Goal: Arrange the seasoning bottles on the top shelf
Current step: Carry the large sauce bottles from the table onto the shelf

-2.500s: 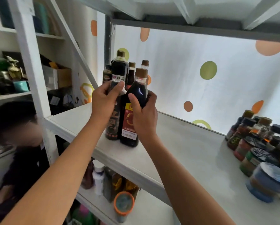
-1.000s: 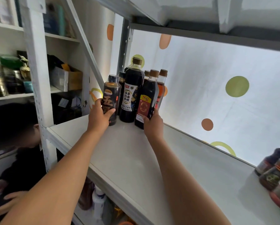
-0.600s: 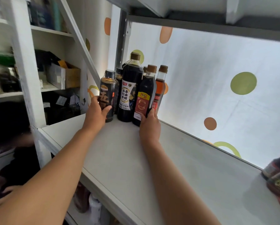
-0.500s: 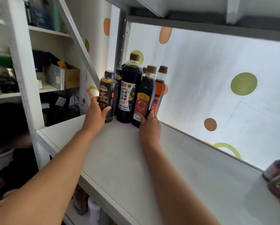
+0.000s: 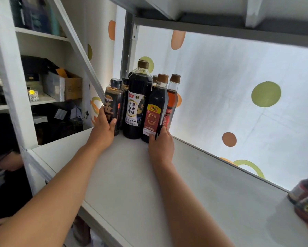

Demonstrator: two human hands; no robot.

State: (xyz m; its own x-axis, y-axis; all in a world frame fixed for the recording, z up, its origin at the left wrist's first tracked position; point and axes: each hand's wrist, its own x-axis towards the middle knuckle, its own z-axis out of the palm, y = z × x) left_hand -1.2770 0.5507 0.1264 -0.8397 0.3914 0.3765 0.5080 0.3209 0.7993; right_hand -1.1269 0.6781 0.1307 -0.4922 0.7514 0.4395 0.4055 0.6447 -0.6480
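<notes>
Head view: white laminate top shelf (image 5: 131,193) with cluster of dark seasoning bottles at far left back corner, against dotted white backdrop. Landmark: tall dark vinegar bottle with brown cap and white label (image 5: 138,104), upright in middle of cluster. Just left of it, short black-capped dark bottle with gold lettering (image 5: 113,102), upright; left hand (image 5: 103,130) wrapped round its lower body, thumb across front. Just right of landmark, slim dark bottle with brown cap and red-and-yellow label (image 5: 155,111), upright, touching or nearly touching landmark; right hand (image 5: 161,146) holding its base, fingers curled round lower edge. Further right and slightly behind, clear bottle of reddish liquid, brown cap (image 5: 172,102). More caps partly hidden behind landmark. Well right of landmark, at frame edge, dark jars (image 5: 306,198), blurred.
</notes>
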